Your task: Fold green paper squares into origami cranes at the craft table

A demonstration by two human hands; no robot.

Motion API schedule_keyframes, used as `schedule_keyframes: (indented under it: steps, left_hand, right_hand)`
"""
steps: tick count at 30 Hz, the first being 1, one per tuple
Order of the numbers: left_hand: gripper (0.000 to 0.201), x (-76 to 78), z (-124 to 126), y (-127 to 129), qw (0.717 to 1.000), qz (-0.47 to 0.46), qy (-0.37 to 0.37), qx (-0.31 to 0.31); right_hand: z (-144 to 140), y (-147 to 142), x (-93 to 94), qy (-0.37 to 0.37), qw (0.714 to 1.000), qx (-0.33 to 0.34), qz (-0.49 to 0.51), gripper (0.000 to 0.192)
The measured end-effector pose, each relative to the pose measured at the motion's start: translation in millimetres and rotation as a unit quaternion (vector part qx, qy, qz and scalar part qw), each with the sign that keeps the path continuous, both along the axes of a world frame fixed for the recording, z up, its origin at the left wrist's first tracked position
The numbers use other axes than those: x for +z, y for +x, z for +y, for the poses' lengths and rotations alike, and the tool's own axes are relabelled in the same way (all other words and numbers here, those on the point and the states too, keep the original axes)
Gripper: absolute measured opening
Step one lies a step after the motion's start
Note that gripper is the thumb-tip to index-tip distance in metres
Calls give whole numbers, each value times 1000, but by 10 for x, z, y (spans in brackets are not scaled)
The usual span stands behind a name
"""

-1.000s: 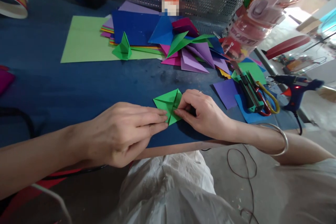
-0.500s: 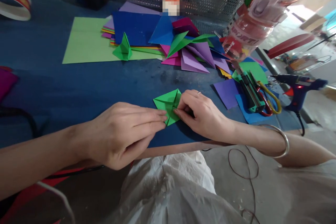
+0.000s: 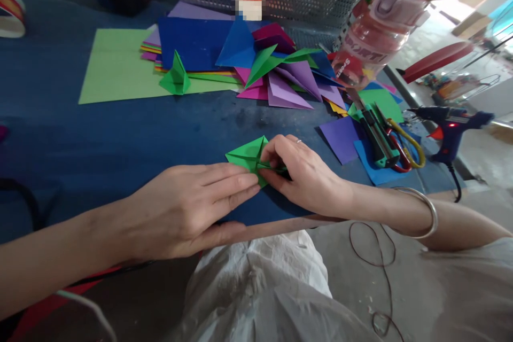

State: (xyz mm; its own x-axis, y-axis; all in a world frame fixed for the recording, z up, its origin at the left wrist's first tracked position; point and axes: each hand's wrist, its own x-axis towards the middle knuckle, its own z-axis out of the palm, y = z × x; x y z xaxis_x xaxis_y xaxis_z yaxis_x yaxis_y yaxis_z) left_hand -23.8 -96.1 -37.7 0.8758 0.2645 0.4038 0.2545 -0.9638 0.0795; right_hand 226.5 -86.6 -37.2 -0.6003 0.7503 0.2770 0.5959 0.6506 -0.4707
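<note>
A small square of green folded paper (image 3: 245, 154) lies on the blue tabletop near its front edge, with creases crossing at its middle. My left hand (image 3: 196, 203) rests flat, fingers stretched out, and its fingertips press on the paper's near left side. The thumb of that hand lies along the table edge. With thumb and forefinger, my right hand (image 3: 300, 171) pinches a flap at the paper's right side, hiding that corner. Farther back, a folded green paper piece (image 3: 175, 77) stands upright on a light green sheet (image 3: 108, 64).
Behind lie blue card (image 3: 196, 43) and purple folded papers (image 3: 286, 91). To the right are a utility knife (image 3: 377, 136), scissors (image 3: 414, 144), a pink bottle (image 3: 366, 37) and a glue gun (image 3: 449, 123) with a lit red light. A tape roll (image 3: 14, 16) sits far left.
My left hand has flattened, its thumb moving out to the table edge and its fingers shifting farther over the paper. My right hand has lifted the pinched flap slightly. The view has shifted a little.
</note>
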Motion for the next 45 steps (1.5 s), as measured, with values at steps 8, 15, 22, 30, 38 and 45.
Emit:
schedule_keyframes:
  steps: [8, 15, 22, 30, 38, 45]
  left_hand:
    - [39, 15, -18, 20, 999, -2, 30, 14]
    - [40, 36, -18, 52, 999, 7, 45, 20]
    - [41, 39, -11, 33, 999, 17, 33, 18]
    - [42, 64, -4, 40, 998, 33, 47, 14]
    - [41, 70, -41, 62, 997, 35, 69, 5]
    - [43, 37, -89, -41, 998, 59, 27, 2]
  right_hand:
    - [33, 54, 13, 9, 996, -63, -61, 28]
    - [62, 119, 24, 5, 995, -56, -77, 32]
    - [123, 289, -4, 21, 996, -40, -78, 36]
    - [11, 105, 19, 0, 994, -73, -86, 54]
    - [43, 108, -1, -8, 995, -64, -81, 60]
    - [100, 248, 8, -29, 996, -55, -66, 59]
